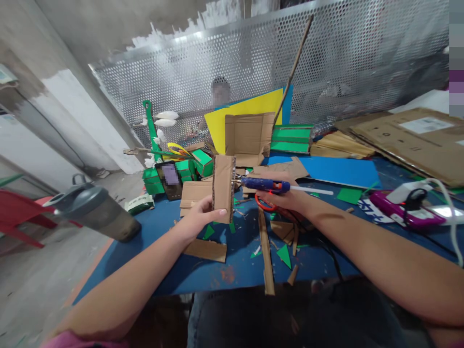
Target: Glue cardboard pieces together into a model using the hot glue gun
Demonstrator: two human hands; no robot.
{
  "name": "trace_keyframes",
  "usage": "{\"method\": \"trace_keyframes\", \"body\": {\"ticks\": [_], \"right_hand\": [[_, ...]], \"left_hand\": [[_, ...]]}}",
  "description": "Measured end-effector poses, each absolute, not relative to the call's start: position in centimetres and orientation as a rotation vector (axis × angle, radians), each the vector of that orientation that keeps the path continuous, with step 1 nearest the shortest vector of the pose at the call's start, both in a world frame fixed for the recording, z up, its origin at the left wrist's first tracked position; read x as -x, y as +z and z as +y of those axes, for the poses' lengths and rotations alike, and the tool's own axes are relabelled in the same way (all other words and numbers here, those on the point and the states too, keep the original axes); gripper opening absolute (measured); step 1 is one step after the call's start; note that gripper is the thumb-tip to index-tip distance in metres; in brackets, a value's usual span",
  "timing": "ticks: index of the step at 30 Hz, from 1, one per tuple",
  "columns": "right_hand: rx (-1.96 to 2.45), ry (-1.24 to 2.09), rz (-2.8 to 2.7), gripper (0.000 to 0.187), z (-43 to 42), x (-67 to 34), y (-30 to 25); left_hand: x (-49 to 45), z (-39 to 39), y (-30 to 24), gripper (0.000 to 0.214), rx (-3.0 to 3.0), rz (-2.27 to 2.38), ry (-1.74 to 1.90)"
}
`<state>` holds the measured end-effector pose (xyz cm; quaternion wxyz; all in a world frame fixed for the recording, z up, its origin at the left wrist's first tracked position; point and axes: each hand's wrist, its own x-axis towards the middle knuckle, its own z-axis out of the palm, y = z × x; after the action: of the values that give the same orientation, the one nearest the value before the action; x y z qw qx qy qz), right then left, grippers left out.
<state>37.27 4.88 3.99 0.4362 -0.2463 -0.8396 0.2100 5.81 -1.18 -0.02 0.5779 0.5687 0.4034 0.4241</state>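
My left hand [197, 217] is closed on a brown cardboard piece [223, 186], held upright above the blue table [319, 261]. My right hand [286, 198] grips a blue hot glue gun [266, 184] with a red trigger; its metal nozzle touches the right edge of the cardboard piece. A white glue stick [311, 191] pokes out of the gun's back end toward the right.
Cardboard strips [266, 256] and green paper scraps [284, 254] litter the table. A grey bottle [96, 209] stands at the left edge. Green boxes [195, 164], yellow paper [246, 113] and folded cardboard [248, 137] lie behind. A purple device [406, 210] and cardboard sheets [409, 137] sit right. A person sits behind the perforated metal screen [326, 58].
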Motion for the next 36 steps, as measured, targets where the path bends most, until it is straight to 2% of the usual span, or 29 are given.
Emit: {"method": "trace_keyframes", "body": {"ticks": [5, 18, 24, 36], "right_hand": [[0.586, 0.504, -2.143, 0.019, 4.89, -37.27, 3.95], [0.633, 0.589, -2.008, 0.028, 4.87, -37.28, 3.57], [0.559, 0.598, -2.095, 0.023, 4.81, -37.32, 3.68], [0.538, 0.567, -2.026, 0.024, 5.04, -37.38, 3.30]], "left_hand": [[-5.86, -1.25, 0.03, 0.060, -1.321, 0.951, 1.000], [-5.94, -1.37, 0.26, 0.062, -1.305, 0.984, 1.023], [-5.95, -1.33, 0.20, 0.063, -1.300, 0.982, 1.024], [-5.90, -1.36, 0.23, 0.063, -1.307, 0.958, 1.021]]}}
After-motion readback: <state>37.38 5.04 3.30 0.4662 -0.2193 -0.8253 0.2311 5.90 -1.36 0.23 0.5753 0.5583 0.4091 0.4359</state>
